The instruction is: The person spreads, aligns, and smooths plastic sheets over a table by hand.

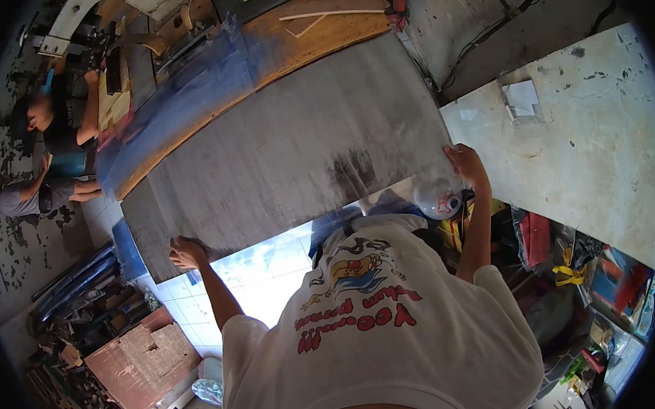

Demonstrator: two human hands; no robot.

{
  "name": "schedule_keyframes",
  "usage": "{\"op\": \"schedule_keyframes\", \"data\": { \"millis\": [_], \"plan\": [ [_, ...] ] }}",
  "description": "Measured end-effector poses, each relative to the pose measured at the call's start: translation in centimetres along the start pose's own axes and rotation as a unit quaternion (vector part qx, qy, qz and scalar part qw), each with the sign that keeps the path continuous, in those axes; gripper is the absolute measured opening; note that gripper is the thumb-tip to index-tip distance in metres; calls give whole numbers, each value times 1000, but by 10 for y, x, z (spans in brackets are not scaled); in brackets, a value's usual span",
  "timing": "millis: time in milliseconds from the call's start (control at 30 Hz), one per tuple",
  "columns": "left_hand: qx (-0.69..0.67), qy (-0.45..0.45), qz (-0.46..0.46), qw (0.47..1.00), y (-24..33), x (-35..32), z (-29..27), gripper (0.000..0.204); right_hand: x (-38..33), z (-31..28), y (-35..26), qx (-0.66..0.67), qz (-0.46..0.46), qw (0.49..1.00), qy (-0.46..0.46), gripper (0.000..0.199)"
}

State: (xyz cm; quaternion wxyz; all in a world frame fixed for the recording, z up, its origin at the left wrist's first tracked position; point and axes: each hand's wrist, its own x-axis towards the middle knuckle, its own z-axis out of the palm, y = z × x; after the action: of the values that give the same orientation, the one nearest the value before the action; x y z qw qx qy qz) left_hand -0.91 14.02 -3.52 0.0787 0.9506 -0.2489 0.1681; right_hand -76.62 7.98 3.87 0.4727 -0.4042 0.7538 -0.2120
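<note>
A long grey board (295,127) lies slantwise in front of me, from lower left to upper right, with a dark smudge near its close edge. My left hand (188,254) is closed on the board's near edge toward the left end. At the right end my right hand (468,167) grips the near corner, thumb side uppermost. The fingers under the board are hidden. Behind the board runs a wooden worktop (276,55) with a curved edge, stained blue over part of its surface.
A big pale panel (571,137) stands at right, near a clear plastic bottle (436,200). Two people (63,117) are at far left. Scrap wood and a reddish-brown box (141,362) lie lower left. Bags and tools clutter the lower right, around a yellow strap (569,272).
</note>
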Motion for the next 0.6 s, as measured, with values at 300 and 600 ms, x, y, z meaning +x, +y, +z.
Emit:
{"op": "schedule_keyframes", "data": {
  "millis": [300,600],
  "plan": [
    [-72,-50,7,996,-4,12,-21,40,9,2,45,118,6,991,62,33],
    [-151,-40,259,953,-47,49,5,36,33,12,13,50,-29,991,124,42]
  ]
}}
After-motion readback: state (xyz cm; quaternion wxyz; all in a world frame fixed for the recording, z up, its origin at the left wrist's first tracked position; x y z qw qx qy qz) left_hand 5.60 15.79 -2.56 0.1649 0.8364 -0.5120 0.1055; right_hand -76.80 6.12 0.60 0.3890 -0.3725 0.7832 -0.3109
